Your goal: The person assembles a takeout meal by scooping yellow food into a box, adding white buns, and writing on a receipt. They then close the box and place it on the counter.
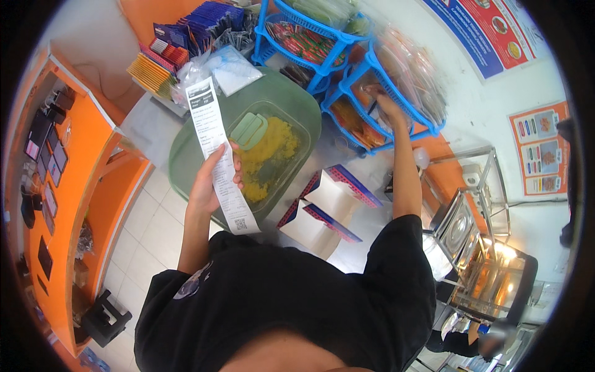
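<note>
A long white printed receipt (209, 127) is pinched in my left hand (203, 189), thumb lying across its front. Behind it sits a large translucent green container (297, 111) with a lighter green handle on its lid and yellow contents showing through. My right hand (385, 105) reaches into a basket of the blue stacking rack (365, 68), among clear packets. Its fingertips are partly hidden there, so I cannot make out whether they grip anything. On the metal counter between my arms stand two open food boxes (322, 229), white inside with dark blue and red outsides.
Yellow, red and blue packets (158, 68) stand at the back left beside a clear plastic bag (232, 68). Phones lie on an orange shelf (80, 204) to the left. At right are a lit glass display case (489, 273) and another person's dark sleeve (455, 343).
</note>
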`<state>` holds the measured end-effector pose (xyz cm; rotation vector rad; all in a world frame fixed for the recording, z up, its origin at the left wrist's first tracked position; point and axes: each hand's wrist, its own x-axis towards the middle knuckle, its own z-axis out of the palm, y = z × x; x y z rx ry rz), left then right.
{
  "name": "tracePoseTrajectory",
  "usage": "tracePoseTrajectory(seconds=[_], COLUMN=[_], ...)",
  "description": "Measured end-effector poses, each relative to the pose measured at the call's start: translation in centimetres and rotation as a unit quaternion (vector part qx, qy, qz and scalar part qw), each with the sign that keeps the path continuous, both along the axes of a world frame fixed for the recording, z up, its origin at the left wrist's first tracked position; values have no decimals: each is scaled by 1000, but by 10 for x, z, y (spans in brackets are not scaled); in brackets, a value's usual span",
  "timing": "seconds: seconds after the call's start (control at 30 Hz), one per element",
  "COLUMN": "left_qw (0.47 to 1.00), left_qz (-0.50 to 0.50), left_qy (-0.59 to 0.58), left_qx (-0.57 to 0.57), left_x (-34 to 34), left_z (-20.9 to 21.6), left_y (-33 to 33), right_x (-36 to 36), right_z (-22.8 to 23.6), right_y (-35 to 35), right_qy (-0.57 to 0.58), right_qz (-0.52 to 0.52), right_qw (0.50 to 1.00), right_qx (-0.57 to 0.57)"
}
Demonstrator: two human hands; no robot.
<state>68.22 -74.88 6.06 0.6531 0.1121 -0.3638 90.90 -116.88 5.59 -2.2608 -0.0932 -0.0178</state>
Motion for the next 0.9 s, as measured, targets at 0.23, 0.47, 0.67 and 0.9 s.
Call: tracePoseTrajectory(seconds=[0.23,0.47,0.67,0.9], left_qw=[999,998,998,998], left_qz=[-15,-55,-59,-44], left_qy=[25,31,24,42], left_qx=[30,19,21,33], left_x=[16,11,-2,-13], left_z=[-4,-3,-3,-3], left_y=[-18,-29,-33,-32], right_x=[9,1,-18,-30], right_z=[-5,-16,-31,-19], right_y=[2,1,2,8], right_qy=[-61,-188,-378,-325], right_qz=[-17,-9,-5,2], right_qw=[963,934,858,910], right_qx=[-261,-304,-348,-258])
